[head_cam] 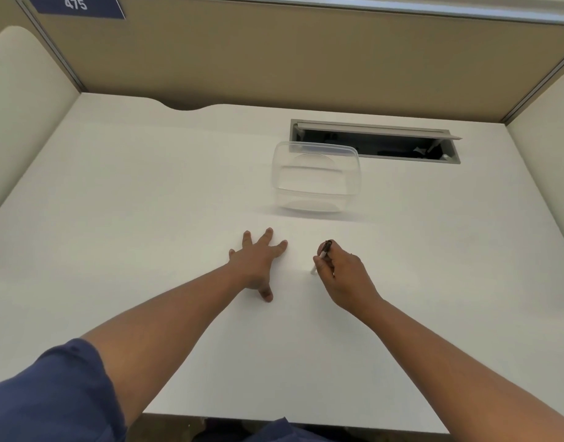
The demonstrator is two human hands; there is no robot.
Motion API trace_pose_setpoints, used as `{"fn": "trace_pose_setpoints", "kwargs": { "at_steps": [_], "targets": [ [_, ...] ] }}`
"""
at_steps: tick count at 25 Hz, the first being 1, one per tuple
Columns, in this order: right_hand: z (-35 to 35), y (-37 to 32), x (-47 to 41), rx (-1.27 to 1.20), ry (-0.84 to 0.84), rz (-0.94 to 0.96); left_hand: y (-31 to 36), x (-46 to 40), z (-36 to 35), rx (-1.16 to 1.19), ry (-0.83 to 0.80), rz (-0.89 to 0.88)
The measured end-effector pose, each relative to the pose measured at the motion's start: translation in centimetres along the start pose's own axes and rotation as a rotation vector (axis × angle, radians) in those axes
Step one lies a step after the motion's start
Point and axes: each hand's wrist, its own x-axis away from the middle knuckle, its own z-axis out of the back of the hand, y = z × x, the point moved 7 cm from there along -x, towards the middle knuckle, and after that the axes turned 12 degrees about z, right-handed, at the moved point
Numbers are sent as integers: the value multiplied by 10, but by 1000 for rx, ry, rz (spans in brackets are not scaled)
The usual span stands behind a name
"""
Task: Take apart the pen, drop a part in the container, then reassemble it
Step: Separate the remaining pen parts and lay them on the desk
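A pen with a white barrel and a dark upper end stands tilted in my right hand, its lower white tip touching the white desk. My fingers wrap the barrel's middle and hide it. My left hand lies flat on the desk a short way to the left of the pen, palm down, fingers spread, holding nothing. A clear plastic container stands open beyond both hands; I see nothing inside it.
An open cable hatch with a raised grey lid is sunk into the desk behind the container. Beige partition walls close the desk at the back and both sides. The desk's front edge runs just below my forearms.
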Motion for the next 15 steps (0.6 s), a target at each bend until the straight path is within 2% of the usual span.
{"fn": "trace_pose_setpoints", "kwargs": {
  "at_steps": [3,6,10,13,15],
  "targets": [
    [5,-4,-1,-60,74,22,0,0,0,10,-1,3],
    [-2,-1,-1,39,-48,-6,0,2,1,13,-3,3],
    [5,-2,0,-50,57,11,0,3,2,17,0,1],
    [-5,3,1,66,-82,-22,1,3,2,19,-1,-1],
    [-2,5,-3,35,-41,-33,0,4,3,22,0,0]
  ]
}}
